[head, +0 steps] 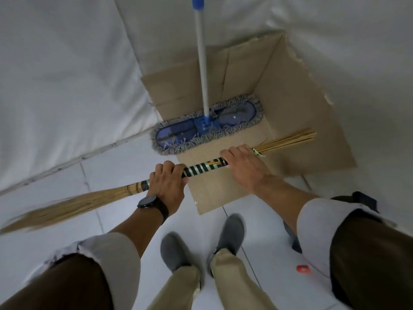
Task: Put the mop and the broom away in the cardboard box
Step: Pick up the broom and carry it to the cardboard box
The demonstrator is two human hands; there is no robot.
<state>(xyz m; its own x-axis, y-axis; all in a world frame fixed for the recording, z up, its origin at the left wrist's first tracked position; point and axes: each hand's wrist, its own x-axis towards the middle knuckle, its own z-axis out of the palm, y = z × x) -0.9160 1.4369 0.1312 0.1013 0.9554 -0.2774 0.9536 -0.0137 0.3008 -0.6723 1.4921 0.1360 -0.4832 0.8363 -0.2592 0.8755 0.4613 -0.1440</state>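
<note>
An open cardboard box (297, 104) lies on its side in the corner, its mouth facing me. A flat mop (206, 125) with a blue head and grey fringe rests partly inside the box; its left end sticks out over the floor and its white pole rises toward the top of the view. I hold a straw broom (204, 168) level, above the box's front flap. My left hand (166, 183) grips the striped black-and-green handle near the bristles. My right hand (242, 165) is closed over the other end, where thin sticks poke out to the right.
White cloth-covered walls (67, 86) meet behind the box. The floor is pale tile (125, 171). My feet in grey shoes (230, 236) stand just in front of the box flap. A small red object (302, 269) lies on the floor at lower right.
</note>
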